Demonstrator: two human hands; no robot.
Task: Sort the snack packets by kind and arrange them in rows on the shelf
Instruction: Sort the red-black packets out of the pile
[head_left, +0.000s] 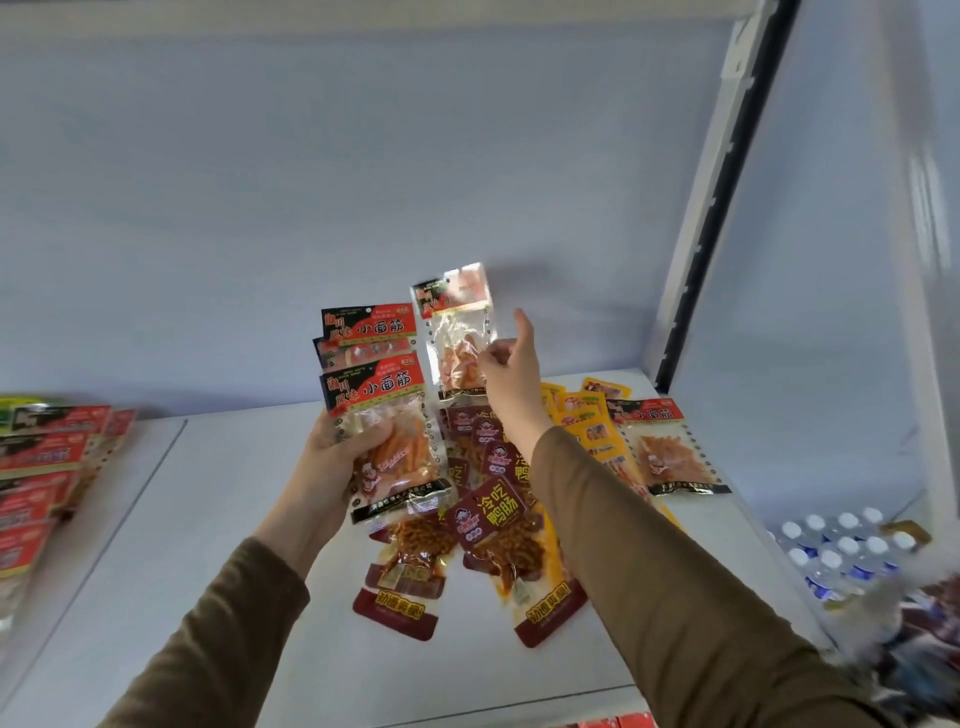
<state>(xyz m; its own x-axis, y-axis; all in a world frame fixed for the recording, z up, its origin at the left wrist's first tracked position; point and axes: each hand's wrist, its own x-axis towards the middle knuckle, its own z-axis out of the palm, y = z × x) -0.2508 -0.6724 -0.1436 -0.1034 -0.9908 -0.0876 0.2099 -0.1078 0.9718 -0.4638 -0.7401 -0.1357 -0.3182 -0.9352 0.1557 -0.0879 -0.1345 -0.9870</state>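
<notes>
White shelf board (234, 519) spreads out below me, backed by a pale blue-grey panel (260, 182), with a white upright post (727, 171) rising at the right. My two arms in brown sleeves (675, 597) reach over it.

Under my arms lies a loose heap of dark red packets (498, 512), overlapping each other at all angles in the middle of the shelf. Just right of them, partly behind my right forearm, sits a cluster of yellow packets (589, 415). At the left edge of the shelf a pile of red-labelled packets (41, 457) leans in a stack. Beyond the shelf's right edge, lower down, I see a pack of water bottles (841, 551) with white caps.

A single red-topped packet (665, 447) with a clear window lies flat at the right end of the shelf, touching the yellow ones.

My left hand (332, 457) grips a fanned bunch of red-topped packets (379, 395) of that same kind, fingers curled round their lower half, held upright above the heap. My right hand (511, 364) holds one more such packet, a clear-fronted one (457, 332), pinched at its right edge between thumb and fingers, with the index finger pointing up. It hangs upright just beside the bunch, near the back panel.
</notes>
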